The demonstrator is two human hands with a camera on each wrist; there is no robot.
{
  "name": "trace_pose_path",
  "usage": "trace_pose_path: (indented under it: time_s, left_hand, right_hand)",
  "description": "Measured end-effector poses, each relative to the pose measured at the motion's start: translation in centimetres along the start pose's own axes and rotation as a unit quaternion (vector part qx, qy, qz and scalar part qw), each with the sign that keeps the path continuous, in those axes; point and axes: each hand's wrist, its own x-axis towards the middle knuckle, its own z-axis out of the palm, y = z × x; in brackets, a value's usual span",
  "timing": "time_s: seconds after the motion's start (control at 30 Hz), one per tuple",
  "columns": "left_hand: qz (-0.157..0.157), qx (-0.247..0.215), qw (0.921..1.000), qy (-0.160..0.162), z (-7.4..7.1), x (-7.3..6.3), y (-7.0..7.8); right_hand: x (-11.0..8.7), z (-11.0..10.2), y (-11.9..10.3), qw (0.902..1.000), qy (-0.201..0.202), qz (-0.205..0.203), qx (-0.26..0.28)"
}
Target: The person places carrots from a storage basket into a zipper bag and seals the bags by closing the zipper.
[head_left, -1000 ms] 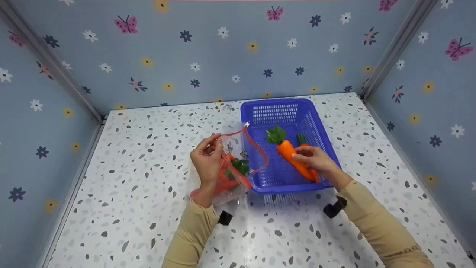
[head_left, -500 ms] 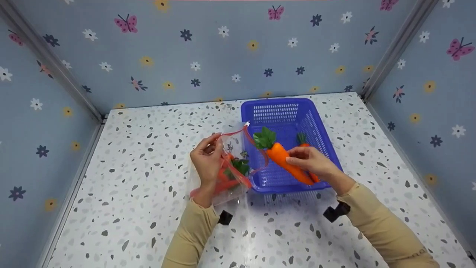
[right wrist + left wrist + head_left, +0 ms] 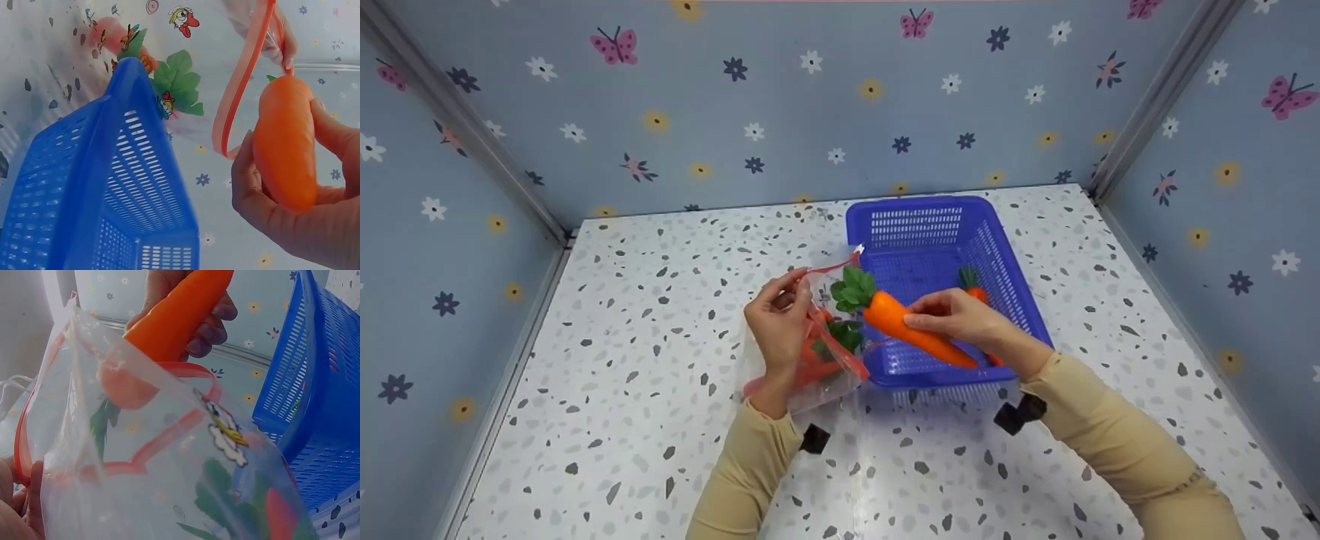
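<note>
My left hand (image 3: 780,319) pinches the red-edged mouth of a clear plastic zip bag (image 3: 829,379), holding it apart. Inside the bag lie orange-red vegetables with green leaves (image 3: 216,495). My right hand (image 3: 960,322) grips an orange carrot (image 3: 919,334) round its middle, thumb on the near side. The carrot's leafy top (image 3: 853,289) points left and overlaps the bag's opening in the head view. In the left wrist view the leaves show through the clear plastic. A second carrot (image 3: 977,294) lies in the blue basket (image 3: 915,381), partly hidden behind my right hand.
The blue basket stands right of the bag, its left rim next to the bag's mouth. A speckled white table (image 3: 645,337) lies beneath everything. Patterned blue panels (image 3: 810,97) rise at the back and both sides.
My right hand has carried the carrot left from above the basket to the bag's mouth. More of the second carrot's leafy end shows. The left hand and bag have stayed in place.
</note>
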Motion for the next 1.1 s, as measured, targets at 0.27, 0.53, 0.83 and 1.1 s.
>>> trace_pose_path:
  time_s: [0.27,0.53,0.83,1.1]
  left_hand:
    - [0.01,0.005,0.9999,0.001,0.0,-0.1,-0.4]
    - [0.017,0.001,0.9999,-0.001,0.0,0.0,-0.9]
    - [0.009,0.024,0.9997,0.007,0.1,0.0,-0.6]
    - [-0.007,0.029,0.9995,0.012,0.1,0.0,-0.3]
  right_hand:
    - [1.6,0.9,-2.0,0.9978,-0.014,0.029,-0.058]
    - [2.9,2.1,-3.4,0.9939,-0.006,0.049,-0.099]
    - [4.1,3.5,-4.0,0.9954,-0.003,0.044,-0.086]
    - [3.9,3.8,-3.9,0.9975,-0.032,0.003,0.064]
